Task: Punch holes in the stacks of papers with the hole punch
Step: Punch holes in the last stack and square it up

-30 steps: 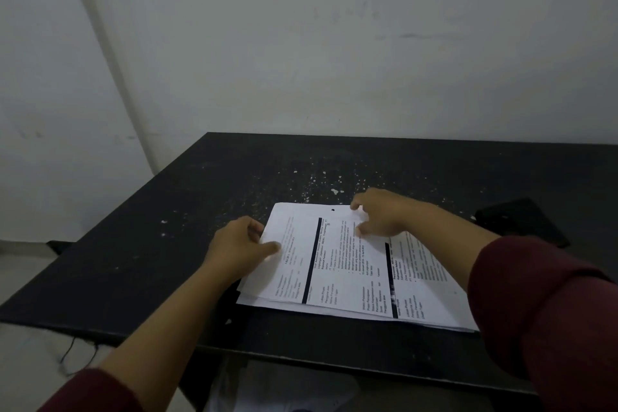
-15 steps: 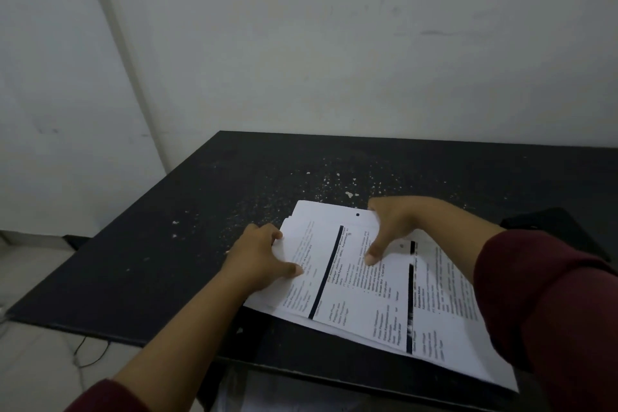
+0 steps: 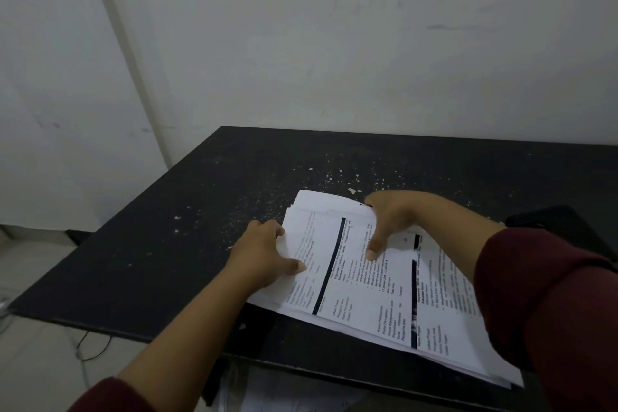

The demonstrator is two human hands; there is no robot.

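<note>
A stack of printed papers (image 3: pixel 364 298) lies fanned and askew on the black table (image 3: pixel 160 264), its near right corner hanging over the front edge. My left hand (image 3: pixel 261 257) grips the stack's left edge, thumb lying on the top sheet. Over at the far edge, my right hand (image 3: pixel 391 217) holds the sheets with its thumb pressed on the print and its fingers curled behind the edge. A dark flat object (image 3: pixel 565 227) sits at the right behind my right sleeve; I cannot tell whether it is the hole punch.
Small white paper bits (image 3: pixel 351 191) speckle the table beyond the stack. A white wall stands close behind the table. A cable (image 3: pixel 90 348) lies on the floor at the left, and something pale (image 3: pixel 287 395) shows under the table's front edge.
The stack has swung and slid toward the near right, its corner now past the table's front edge. Both hands stayed on it, the right thumb spreading onto the top sheet.
</note>
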